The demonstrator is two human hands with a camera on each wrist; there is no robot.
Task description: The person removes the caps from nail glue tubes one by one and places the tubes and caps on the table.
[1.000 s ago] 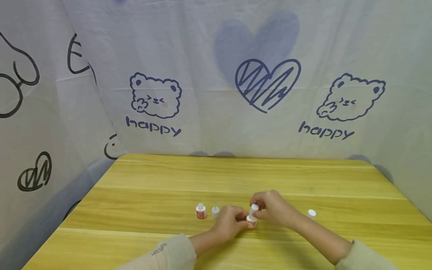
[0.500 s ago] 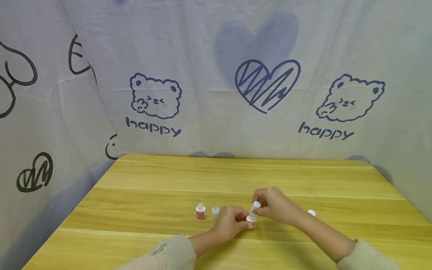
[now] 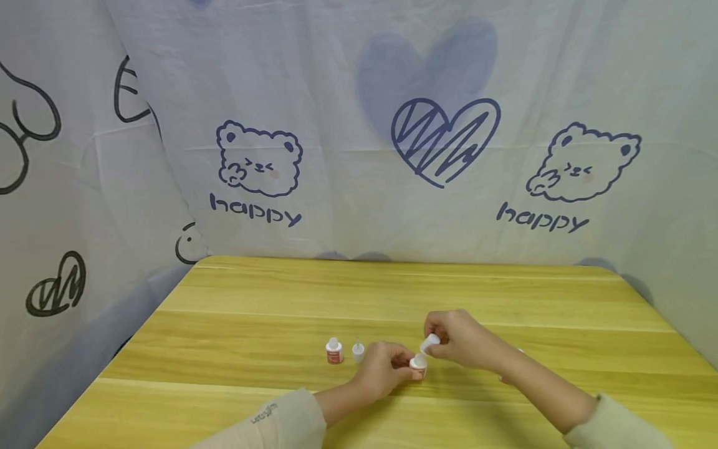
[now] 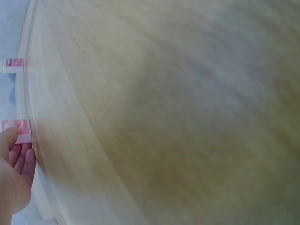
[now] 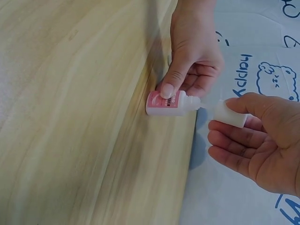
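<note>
White cap (image 5: 228, 114) now farther from pink-labelled bottle (image 5: 169, 108), in right fingers (image 5: 236, 134)

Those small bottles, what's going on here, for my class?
A person's left hand grips a small white plastic bottle with a pink label. Their right hand holds a tilted white cylindrical cap just off its neck. On the yellow wood-grain table, further left, stands a similar uncapped bottle beside an upturned white cap.

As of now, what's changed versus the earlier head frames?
The right hand and the white cylindrical cap it pinches shifted rightward, cap tilting and separating from the small white pink-labelled bottle. No grip taken or released. Unchanged: left hand holding that bottle, matching second bottle.
</note>
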